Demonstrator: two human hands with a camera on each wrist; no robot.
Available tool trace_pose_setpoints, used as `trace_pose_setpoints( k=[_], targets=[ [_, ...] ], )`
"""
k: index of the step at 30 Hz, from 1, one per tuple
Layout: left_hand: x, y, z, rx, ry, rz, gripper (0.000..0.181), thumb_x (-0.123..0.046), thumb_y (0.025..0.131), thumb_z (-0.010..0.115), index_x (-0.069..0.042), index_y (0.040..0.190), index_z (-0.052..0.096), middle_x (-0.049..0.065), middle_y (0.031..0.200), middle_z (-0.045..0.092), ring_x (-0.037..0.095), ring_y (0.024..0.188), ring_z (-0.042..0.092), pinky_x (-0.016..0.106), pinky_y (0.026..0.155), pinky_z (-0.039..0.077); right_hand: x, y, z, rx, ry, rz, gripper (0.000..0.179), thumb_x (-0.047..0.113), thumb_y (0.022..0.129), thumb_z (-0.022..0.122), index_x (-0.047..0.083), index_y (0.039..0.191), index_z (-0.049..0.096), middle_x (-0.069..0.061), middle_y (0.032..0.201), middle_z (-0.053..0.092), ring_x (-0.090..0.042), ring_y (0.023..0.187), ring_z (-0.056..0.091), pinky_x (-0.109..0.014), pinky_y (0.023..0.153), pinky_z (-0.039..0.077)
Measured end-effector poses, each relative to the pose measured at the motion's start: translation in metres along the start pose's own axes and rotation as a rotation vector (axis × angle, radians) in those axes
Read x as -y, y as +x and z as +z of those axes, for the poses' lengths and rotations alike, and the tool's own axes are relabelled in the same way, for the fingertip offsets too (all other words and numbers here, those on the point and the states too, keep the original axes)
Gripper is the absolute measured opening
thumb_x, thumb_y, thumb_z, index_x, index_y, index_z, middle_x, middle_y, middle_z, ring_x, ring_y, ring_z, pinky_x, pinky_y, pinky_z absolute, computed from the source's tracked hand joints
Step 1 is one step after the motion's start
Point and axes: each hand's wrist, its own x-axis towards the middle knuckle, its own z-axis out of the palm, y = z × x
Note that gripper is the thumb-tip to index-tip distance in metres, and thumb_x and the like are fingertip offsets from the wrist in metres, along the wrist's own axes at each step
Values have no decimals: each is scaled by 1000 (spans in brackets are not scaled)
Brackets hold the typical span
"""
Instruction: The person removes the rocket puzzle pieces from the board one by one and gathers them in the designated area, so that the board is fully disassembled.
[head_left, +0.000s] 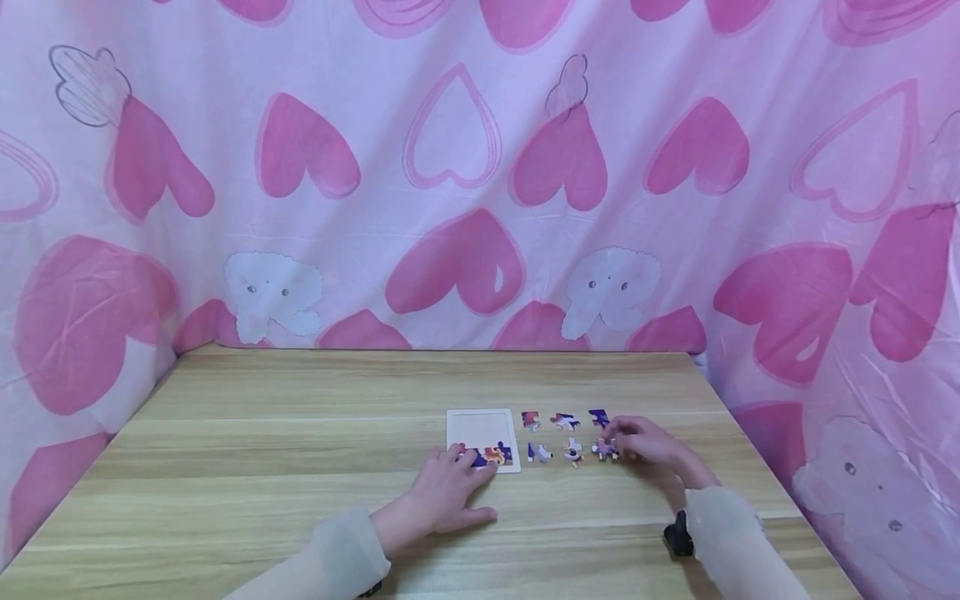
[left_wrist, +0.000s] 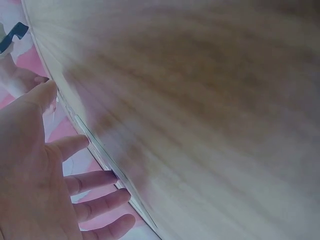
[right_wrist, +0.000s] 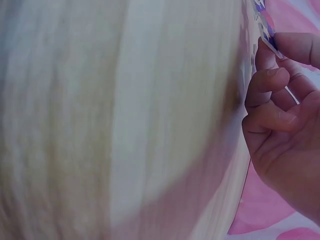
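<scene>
A white square puzzle tray (head_left: 480,422) lies on the table, with colourful pieces (head_left: 491,457) fitted along its near edge. My left hand (head_left: 447,492) rests at the tray's near left side, fingers spread and fairly straight, fingertips touching the tray and its pieces. In the left wrist view, that hand (left_wrist: 35,170) reaches over the tray's edge (left_wrist: 107,160). To the right of the tray, my right hand (head_left: 648,442) pinches a puzzle piece (head_left: 604,451) between thumb and index finger. The right wrist view shows this piece (right_wrist: 270,44) at the fingertips, its other fingers curled.
Several loose puzzle pieces lie in two rows right of the tray, among them a reddish one (head_left: 530,421), a purple-and-white one (head_left: 539,452) and a dark purple one (head_left: 598,417) beside my right hand. A pink heart-patterned curtain (head_left: 450,250) hangs around the wooden table (head_left: 300,433).
</scene>
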Motion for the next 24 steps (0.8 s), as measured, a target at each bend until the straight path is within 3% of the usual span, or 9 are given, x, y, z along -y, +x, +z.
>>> trace_pose_setpoints(
  k=[5, 10, 14, 18, 24],
  targets=[
    [1, -2, -1, 6, -25, 3, 69, -70, 77, 36, -26, 129, 45, 9, 119, 50, 32, 109, 44, 50, 84, 37, -2, 0, -3, -12, -17, 22, 19, 0, 78, 51, -5, 96, 55, -4, 65, 47, -15, 53, 40, -23, 47, 34],
    [6, -4, -2, 17, -88, -11, 74, -70, 77, 37, -16, 127, 47, 9, 123, 49, 31, 111, 44, 52, 87, 35, -1, -1, -5, -15, -35, 25, 18, -1, 79, 50, -6, 96, 55, -6, 74, 51, -15, 55, 40, -25, 49, 37],
    [9, -6, -3, 60, -114, -23, 76, -70, 77, 35, -12, 125, 48, 8, 127, 47, 30, 114, 42, 53, 89, 32, -1, 0, -5, -19, -69, 14, 16, -3, 79, 50, -5, 93, 56, -8, 80, 54, -15, 56, 41, -25, 49, 37],
    [11, -8, -3, 105, -141, -35, 76, -70, 78, 33, -14, 126, 48, 7, 130, 44, 31, 117, 39, 53, 92, 29, -1, 2, -5, -60, -131, 21, 13, -2, 78, 52, -2, 89, 58, -7, 79, 55, -16, 59, 42, -26, 50, 37],
    [14, -10, -4, 113, -157, -34, 76, -69, 78, 33, -13, 127, 47, 7, 132, 42, 31, 117, 38, 52, 93, 28, 1, 3, -2, -130, -185, 51, 9, 3, 78, 55, 3, 87, 59, -4, 77, 54, -19, 65, 44, -30, 56, 39]
  ],
)
